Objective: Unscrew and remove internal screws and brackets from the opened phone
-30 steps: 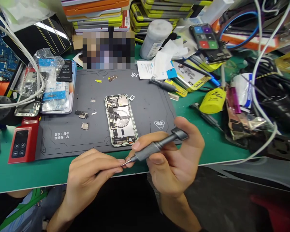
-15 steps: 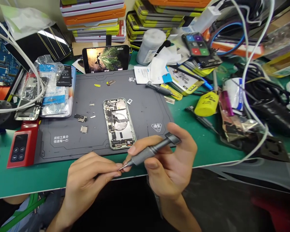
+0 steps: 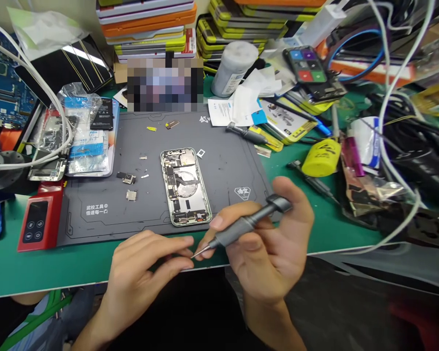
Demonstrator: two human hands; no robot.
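My right hand (image 3: 269, 248) is closed around a grey precision screwdriver (image 3: 243, 225), its tip pointing left. My left hand (image 3: 142, 278) pinches thumb and forefinger together right at that tip; whatever is between them is too small to make out. Both hands hover at the front edge of the green bench. Just beyond them an opened phone chassis (image 3: 185, 186) lies face-up on the dark grey work mat (image 3: 102, 204), its boards and coil exposed. Small loose parts (image 3: 129, 178) and screws lie on the mat to its left.
A red device (image 3: 36, 222) sits at the mat's left edge, with bagged parts (image 3: 76, 126) behind it. A second screwdriver (image 3: 247, 132), a yellow tool (image 3: 321, 156), tangled cables (image 3: 398, 146), stacked cases (image 3: 149, 24) and a grey bottle (image 3: 231, 68) crowd the back and right.
The view shifted slightly. My left fingers have eased a little away from the screwdriver tip, which now shows bare between the two hands. The phone chassis has not moved.
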